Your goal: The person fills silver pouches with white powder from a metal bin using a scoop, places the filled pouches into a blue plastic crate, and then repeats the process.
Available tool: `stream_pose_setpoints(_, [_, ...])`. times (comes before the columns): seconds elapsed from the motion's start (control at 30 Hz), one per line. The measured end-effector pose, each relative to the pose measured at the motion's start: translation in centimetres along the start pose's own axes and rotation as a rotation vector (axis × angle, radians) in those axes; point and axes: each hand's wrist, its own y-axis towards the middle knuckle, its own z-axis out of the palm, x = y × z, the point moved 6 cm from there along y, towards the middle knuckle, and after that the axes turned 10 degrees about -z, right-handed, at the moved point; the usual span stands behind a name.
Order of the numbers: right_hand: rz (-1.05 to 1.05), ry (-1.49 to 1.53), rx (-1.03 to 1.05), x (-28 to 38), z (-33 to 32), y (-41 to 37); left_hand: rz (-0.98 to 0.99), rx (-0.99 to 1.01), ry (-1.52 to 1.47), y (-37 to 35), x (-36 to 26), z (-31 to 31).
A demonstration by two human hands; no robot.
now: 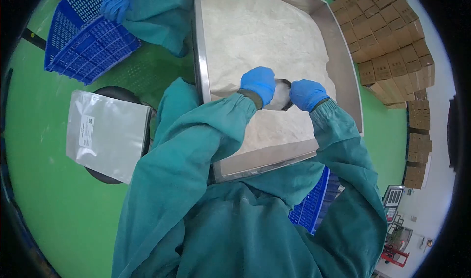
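Note:
Both hands wear blue gloves and are over a deep metal tray [354, 101] filled with off-white powder [260, 33]. Between them is a greyish, shiny thing [279, 94] with a dark curved edge on its right side; its kind I cannot tell. My left hand [258, 85] is closed at its left side, the fingers curled down. My right hand [308, 94] is closed at the dark edge, knuckles up. The fingertips of both hands are hidden. The thing overlaps the powder in this view.
Labelled clear plastic bags [110, 131] lie on a dark round stool [104, 176] at left. Behind it stands a blue crate [93, 47], near another person's gloved hand [117, 3]. Another blue crate [311, 204] is below the tray. Stacked cartons [387, 47] line the right.

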Motion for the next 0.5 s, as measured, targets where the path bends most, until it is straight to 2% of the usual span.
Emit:
stream_pose_setpoints(0.07, [0.09, -0.07, -0.053, -0.8, -2.0, -0.5, -0.003, 0.003, 0.013, 1.0, 0.7, -1.0])
stream_pose_setpoints(0.13, [0.098, -0.127, -0.113, -3.9, -3.7, -2.6, 0.023, -0.026, 0.037, 2.7, 2.5, -1.2])
stream_pose_setpoints(0.17, [0.167, -0.124, -0.112, -5.7, -4.2, -4.0, 0.038, -0.031, 0.082, 3.9, 4.2, -0.5])
stream_pose_setpoints(0.2, [0.167, -0.108, -0.09, -7.0, -2.9, -3.5, 0.054, -0.033, 0.129, 5.0, 6.0, 0.5])
stream_pose_setpoints(0.27, [0.253, -0.046, -0.038, -9.8, 1.3, -1.8, 0.078, -0.018, 0.158, 5.4, 7.0, -0.2])
stream_pose_setpoints(0.33, [0.119, 0.028, 0.155, -11.1, 14.1, 4.6, 0.113, -0.004, 0.192, 5.6, 7.0, -0.3])
stream_pose_setpoints(0.37, [0.018, 0.092, 0.293, -8.9, 20.2, 7.2, 0.079, -0.016, 0.168, 5.6, 7.1, -0.4])
stream_pose_setpoints(0.4, [-0.04, 0.09, 0.21, -5.9, 26.5, 9.7, 0.039, -0.036, 0.146, 5.8, 7.4, -0.7])
stream_pose_setpoints(0.43, [-0.228, 0.313, 0.324, 0.5, 24.2, 9.8, 0.035, -0.017, 0.196, 6.3, 7.7, -0.4])
stream_pose_setpoints(0.47, [-0.172, 0.405, 0.343, 4.1, 30.0, 12.2, 0.015, 0.007, 0.205, 6.4, 7.7, -0.4])
stream_pose_setpoints(0.5, [-0.219, 0.51, 0.191, 7.0, 30.1, 12.7, -0.015, 0.042, 0.168, 6.3, 7.6, -0.6])
